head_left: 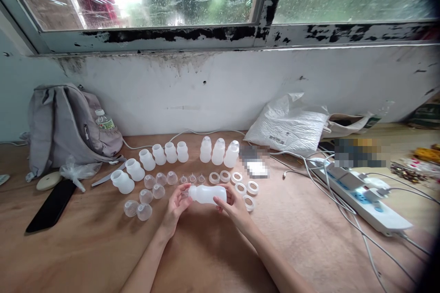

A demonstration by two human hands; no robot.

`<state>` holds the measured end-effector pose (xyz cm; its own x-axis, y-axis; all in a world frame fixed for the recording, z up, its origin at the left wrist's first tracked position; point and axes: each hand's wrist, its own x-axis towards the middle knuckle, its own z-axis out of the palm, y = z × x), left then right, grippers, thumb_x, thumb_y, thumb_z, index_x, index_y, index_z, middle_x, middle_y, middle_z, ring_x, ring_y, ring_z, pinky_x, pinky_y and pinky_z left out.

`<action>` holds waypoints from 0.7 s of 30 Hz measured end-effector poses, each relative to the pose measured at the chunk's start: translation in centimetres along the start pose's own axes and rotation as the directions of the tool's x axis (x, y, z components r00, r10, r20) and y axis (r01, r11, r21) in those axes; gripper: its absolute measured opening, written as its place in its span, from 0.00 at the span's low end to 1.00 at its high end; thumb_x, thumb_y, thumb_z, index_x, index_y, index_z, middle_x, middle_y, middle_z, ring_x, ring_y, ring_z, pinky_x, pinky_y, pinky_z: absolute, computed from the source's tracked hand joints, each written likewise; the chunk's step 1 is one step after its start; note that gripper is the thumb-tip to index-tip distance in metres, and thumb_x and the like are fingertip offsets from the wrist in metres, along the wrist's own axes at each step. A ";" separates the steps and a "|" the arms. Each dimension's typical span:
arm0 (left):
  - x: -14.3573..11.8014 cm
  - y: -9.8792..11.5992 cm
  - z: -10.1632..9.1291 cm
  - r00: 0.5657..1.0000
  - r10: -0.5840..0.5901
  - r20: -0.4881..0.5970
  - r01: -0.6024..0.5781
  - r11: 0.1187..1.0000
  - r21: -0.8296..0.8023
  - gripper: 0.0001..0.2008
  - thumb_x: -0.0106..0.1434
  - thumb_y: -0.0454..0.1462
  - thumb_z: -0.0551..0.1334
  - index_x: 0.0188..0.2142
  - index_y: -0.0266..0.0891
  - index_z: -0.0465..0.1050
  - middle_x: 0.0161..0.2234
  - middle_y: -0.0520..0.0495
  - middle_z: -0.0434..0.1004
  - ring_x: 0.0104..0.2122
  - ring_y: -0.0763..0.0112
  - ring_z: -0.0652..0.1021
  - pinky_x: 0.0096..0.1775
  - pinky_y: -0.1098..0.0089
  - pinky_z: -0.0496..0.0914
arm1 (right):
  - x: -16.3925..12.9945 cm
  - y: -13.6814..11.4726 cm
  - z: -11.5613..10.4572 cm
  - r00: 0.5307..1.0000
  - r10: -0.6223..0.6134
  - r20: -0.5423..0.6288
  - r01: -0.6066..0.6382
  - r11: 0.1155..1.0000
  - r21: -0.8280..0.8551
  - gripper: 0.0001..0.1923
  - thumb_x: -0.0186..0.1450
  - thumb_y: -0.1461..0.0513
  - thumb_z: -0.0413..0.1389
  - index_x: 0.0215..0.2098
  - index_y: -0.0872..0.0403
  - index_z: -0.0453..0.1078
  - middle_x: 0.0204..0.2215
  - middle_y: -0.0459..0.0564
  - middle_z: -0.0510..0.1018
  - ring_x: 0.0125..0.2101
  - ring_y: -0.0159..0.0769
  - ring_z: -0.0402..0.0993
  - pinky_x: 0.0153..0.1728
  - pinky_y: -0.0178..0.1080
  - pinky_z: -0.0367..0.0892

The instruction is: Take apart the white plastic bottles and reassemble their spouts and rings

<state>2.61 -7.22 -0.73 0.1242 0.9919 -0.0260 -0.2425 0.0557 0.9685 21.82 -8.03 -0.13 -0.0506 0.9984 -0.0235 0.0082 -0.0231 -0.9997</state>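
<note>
Head view: a white bottle lies sideways, grasped at its ends by left hand and right hand fingers.

The bottle is showing milky, matt plastic; the table is looking like smooth bare plywood; the backpack far left is appearing as soft grey cloth.
</note>
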 end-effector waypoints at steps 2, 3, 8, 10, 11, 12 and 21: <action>0.0 0.1 0.0 0.999 -0.040 -0.003 0.040 0.998 0.051 0.18 0.53 0.42 0.62 0.44 0.39 0.68 0.43 0.43 0.71 0.41 0.63 0.72 0.41 0.68 0.66 | 0.0 0.2 0.0 1.000 -0.004 0.005 0.005 1.000 -0.029 0.20 0.53 0.53 0.58 0.40 0.53 0.62 0.29 0.47 0.72 0.23 0.31 0.69 0.19 0.32 0.65; 0.0 0.1 0.0 0.999 -0.043 0.005 0.042 0.997 0.067 0.19 0.52 0.42 0.63 0.43 0.39 0.68 0.42 0.43 0.72 0.39 0.64 0.73 0.40 0.68 0.67 | 0.0 0.3 0.0 1.000 0.005 0.006 -0.005 0.998 -0.061 0.19 0.54 0.52 0.57 0.39 0.53 0.62 0.27 0.46 0.72 0.22 0.31 0.69 0.17 0.31 0.63; -0.1 0.2 0.0 0.991 0.035 0.131 -0.041 0.998 0.043 0.21 0.45 0.37 0.68 0.41 0.39 0.70 0.47 0.42 0.68 0.46 0.60 0.69 0.44 0.67 0.65 | 0.3 1.0 -0.5 0.996 0.079 -0.038 -0.086 0.962 -0.260 0.17 0.59 0.49 0.49 0.26 0.54 0.60 0.14 0.39 0.63 0.11 0.26 0.59 0.11 0.30 0.52; 0.0 -0.1 -0.1 0.993 -0.010 0.119 0.008 1.000 0.020 0.24 0.48 0.39 0.66 0.45 0.40 0.67 0.48 0.42 0.67 0.47 0.61 0.69 0.44 0.68 0.65 | 0.2 0.9 -0.5 0.998 0.020 -0.053 -0.034 0.956 -0.290 0.16 0.59 0.49 0.50 0.26 0.54 0.60 0.16 0.40 0.64 0.14 0.27 0.61 0.14 0.31 0.55; 0.1 -0.3 -0.1 0.993 -0.060 0.106 0.058 0.998 0.023 0.24 0.50 0.41 0.64 0.47 0.40 0.65 0.47 0.41 0.68 0.45 0.62 0.70 0.42 0.68 0.66 | 0.1 0.7 -0.5 0.998 -0.022 -0.053 0.005 0.952 -0.306 0.15 0.58 0.49 0.50 0.28 0.53 0.61 0.18 0.41 0.65 0.16 0.28 0.63 0.16 0.31 0.57; 0.2 -0.5 -0.2 0.989 -0.112 0.094 0.109 0.993 0.035 0.24 0.52 0.43 0.63 0.48 0.38 0.64 0.44 0.40 0.70 0.42 0.63 0.72 0.39 0.68 0.67 | 0.0 0.6 -0.5 0.997 -0.060 -0.051 0.040 0.944 -0.329 0.15 0.58 0.50 0.51 0.29 0.53 0.62 0.20 0.42 0.66 0.18 0.29 0.63 0.18 0.31 0.59; 0.0 -0.8 -0.1 0.997 0.040 0.066 -0.047 0.993 0.104 0.21 0.45 0.40 0.67 0.40 0.36 0.70 0.37 0.42 0.73 0.36 0.64 0.73 0.39 0.68 0.67 | 0.1 0.1 -0.4 0.988 0.148 -0.037 -0.153 0.970 -0.188 0.22 0.58 0.46 0.47 0.20 0.54 0.62 0.14 0.42 0.60 0.14 0.28 0.56 0.11 0.30 0.49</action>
<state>2.72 -7.21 -1.51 0.1776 0.9837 0.0289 -0.1462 -0.0027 0.9893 22.18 -7.88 -0.23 -0.0120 0.9851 -0.1713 0.2033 -0.1653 -0.9651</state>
